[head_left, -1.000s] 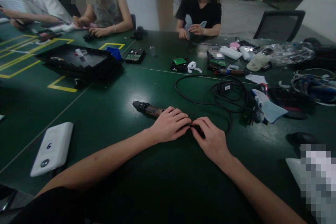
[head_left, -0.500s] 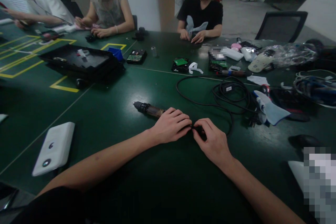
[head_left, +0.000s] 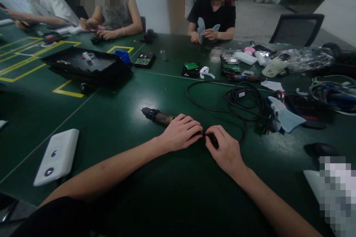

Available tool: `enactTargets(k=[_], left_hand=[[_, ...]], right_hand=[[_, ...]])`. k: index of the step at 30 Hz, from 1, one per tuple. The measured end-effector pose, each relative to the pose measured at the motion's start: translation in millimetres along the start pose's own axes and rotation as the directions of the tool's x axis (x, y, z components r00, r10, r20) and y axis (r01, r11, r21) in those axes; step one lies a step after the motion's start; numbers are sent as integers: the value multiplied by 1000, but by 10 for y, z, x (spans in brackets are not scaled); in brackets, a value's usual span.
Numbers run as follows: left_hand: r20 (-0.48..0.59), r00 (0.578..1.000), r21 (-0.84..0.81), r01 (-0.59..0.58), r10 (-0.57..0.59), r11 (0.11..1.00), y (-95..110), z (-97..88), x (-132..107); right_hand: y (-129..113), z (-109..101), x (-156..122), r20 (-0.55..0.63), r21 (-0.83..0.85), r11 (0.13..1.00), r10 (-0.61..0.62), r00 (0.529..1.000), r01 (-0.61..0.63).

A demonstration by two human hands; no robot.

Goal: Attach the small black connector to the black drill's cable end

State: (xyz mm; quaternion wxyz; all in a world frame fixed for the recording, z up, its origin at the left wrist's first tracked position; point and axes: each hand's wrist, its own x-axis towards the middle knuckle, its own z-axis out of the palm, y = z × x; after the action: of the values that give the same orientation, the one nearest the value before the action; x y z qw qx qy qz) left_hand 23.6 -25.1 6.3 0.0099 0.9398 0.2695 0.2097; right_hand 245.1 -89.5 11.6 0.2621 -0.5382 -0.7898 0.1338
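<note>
The electric screwdriver [head_left: 159,116] lies on the green table [head_left: 116,114], its tip toward the left, with the left hand [head_left: 182,133] closed over its rear part, while the right hand [head_left: 224,150] narrowly pinches the black cable [head_left: 246,129] beside it.

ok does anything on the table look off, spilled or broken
Nothing looks spilled or plainly broken. The untidy part is the right of the table: crumpled clear plastic lies heaped among other items, and the black cable sprawls in loose, uneven loops. The driver tool under the left hand shows no visible damage.
</note>
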Motion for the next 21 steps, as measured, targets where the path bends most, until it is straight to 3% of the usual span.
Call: enactTargets(k=[21], left_hand=[[-8,1000,10,-24,24,1000,1,-5,-5]], right_hand=[[10,5,0,21,-1,1000,11,1000,-11]])
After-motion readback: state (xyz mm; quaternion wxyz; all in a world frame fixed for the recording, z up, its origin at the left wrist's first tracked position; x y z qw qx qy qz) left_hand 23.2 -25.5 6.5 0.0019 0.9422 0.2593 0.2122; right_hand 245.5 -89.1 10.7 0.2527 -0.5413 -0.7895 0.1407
